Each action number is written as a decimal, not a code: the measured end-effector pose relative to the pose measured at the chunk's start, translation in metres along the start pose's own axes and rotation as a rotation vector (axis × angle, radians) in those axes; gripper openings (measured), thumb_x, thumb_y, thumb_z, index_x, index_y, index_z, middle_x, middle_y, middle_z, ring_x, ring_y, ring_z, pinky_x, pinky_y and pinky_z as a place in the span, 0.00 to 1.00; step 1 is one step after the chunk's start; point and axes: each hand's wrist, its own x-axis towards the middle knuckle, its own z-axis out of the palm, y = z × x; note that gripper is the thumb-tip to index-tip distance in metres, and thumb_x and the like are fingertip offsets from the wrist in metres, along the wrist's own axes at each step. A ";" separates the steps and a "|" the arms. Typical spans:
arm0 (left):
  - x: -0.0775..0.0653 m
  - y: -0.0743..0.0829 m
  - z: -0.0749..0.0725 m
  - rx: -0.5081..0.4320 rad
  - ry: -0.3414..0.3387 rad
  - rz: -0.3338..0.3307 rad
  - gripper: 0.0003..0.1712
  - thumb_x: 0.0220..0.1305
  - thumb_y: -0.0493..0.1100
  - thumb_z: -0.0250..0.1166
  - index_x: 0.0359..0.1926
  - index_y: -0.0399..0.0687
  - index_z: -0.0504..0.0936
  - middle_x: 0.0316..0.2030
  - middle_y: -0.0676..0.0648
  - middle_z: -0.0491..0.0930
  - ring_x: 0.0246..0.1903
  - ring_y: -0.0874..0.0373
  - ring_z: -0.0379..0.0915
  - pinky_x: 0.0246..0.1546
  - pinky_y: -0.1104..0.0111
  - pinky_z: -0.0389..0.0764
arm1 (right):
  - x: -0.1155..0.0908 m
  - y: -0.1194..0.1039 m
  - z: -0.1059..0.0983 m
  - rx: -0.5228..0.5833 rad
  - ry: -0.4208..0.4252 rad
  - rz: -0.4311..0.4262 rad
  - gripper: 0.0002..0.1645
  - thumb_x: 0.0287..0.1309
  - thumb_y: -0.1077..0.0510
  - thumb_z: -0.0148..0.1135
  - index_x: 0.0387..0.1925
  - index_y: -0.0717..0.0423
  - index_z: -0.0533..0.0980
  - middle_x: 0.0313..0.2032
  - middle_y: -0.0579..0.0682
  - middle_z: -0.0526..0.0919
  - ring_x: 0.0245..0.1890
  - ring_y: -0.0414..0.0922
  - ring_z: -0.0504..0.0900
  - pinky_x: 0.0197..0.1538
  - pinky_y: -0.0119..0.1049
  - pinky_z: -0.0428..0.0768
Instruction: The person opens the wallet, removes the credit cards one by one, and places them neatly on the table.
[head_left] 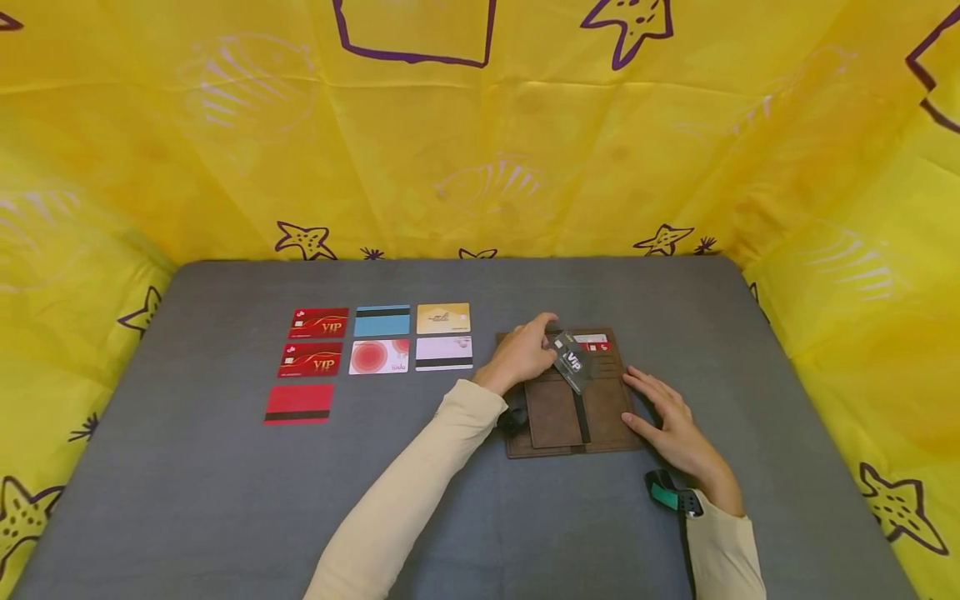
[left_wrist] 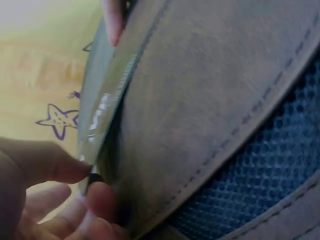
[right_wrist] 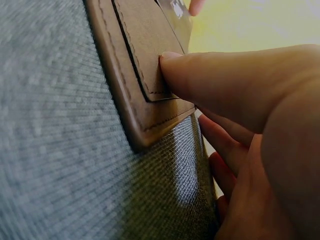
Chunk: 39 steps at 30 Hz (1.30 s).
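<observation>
A brown wallet [head_left: 555,417] lies spread open on the grey table, with a dark strap down its middle. My left hand [head_left: 522,354] pinches a dark, partly see-through VIP card [head_left: 572,362] between thumb and fingers at one edge. The card is tilted over the wallet's upper slots; in the left wrist view the pinched card [left_wrist: 102,117] stands close along the leather. Behind it, a red card [head_left: 597,347] and a white card [head_left: 592,338] show in the right-hand slots. My right hand [head_left: 678,425] rests at the wallet's right edge, its thumb [right_wrist: 215,75] on the leather and its fingers extended.
Left of the wallet, several cards lie in rows: red VIP cards [head_left: 318,323], a blue card [head_left: 382,321], a gold card [head_left: 443,318], a pink-circle card [head_left: 378,357], a striped white card [head_left: 444,353] and a plain red card [head_left: 298,403]. Yellow cloth [head_left: 480,167] surrounds the table.
</observation>
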 end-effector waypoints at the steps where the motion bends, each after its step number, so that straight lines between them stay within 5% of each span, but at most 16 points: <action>1: -0.001 0.000 -0.001 0.008 -0.024 -0.001 0.35 0.63 0.37 0.60 0.71 0.52 0.66 0.40 0.48 0.78 0.30 0.58 0.70 0.30 0.70 0.69 | 0.000 0.000 0.000 0.000 -0.001 0.001 0.34 0.63 0.59 0.64 0.69 0.60 0.66 0.73 0.64 0.60 0.70 0.70 0.50 0.60 0.74 0.44; 10: -0.016 -0.002 -0.007 0.053 -0.121 0.090 0.40 0.59 0.35 0.69 0.72 0.51 0.65 0.55 0.43 0.80 0.41 0.54 0.73 0.41 0.66 0.74 | 0.000 0.000 -0.001 0.004 -0.003 0.001 0.34 0.64 0.59 0.63 0.69 0.60 0.66 0.73 0.64 0.59 0.70 0.70 0.49 0.60 0.74 0.44; 14: -0.020 -0.006 -0.007 0.057 -0.126 0.106 0.39 0.58 0.38 0.72 0.69 0.50 0.68 0.43 0.45 0.82 0.36 0.59 0.73 0.37 0.69 0.73 | 0.000 -0.001 -0.002 -0.004 -0.003 0.004 0.34 0.64 0.59 0.63 0.69 0.60 0.66 0.73 0.64 0.59 0.70 0.70 0.49 0.60 0.74 0.44; 20: -0.021 -0.014 -0.009 0.017 -0.150 0.126 0.39 0.54 0.39 0.76 0.67 0.45 0.71 0.24 0.53 0.72 0.24 0.64 0.66 0.28 0.74 0.66 | -0.001 -0.003 -0.001 -0.006 -0.017 0.019 0.35 0.64 0.58 0.63 0.70 0.59 0.65 0.74 0.64 0.58 0.71 0.70 0.48 0.60 0.74 0.43; 28: -0.023 -0.020 -0.007 0.001 -0.145 0.145 0.38 0.53 0.39 0.77 0.65 0.45 0.72 0.24 0.53 0.74 0.23 0.65 0.66 0.27 0.75 0.66 | -0.001 -0.002 -0.001 -0.008 -0.011 0.012 0.35 0.64 0.58 0.63 0.70 0.59 0.65 0.74 0.64 0.59 0.70 0.70 0.49 0.60 0.74 0.44; 39: -0.034 -0.029 -0.002 -0.060 -0.038 0.181 0.35 0.50 0.41 0.79 0.60 0.45 0.75 0.22 0.55 0.75 0.23 0.66 0.68 0.33 0.72 0.70 | -0.001 -0.002 0.000 -0.003 -0.010 0.011 0.35 0.64 0.58 0.63 0.70 0.60 0.65 0.73 0.65 0.59 0.70 0.71 0.48 0.59 0.75 0.43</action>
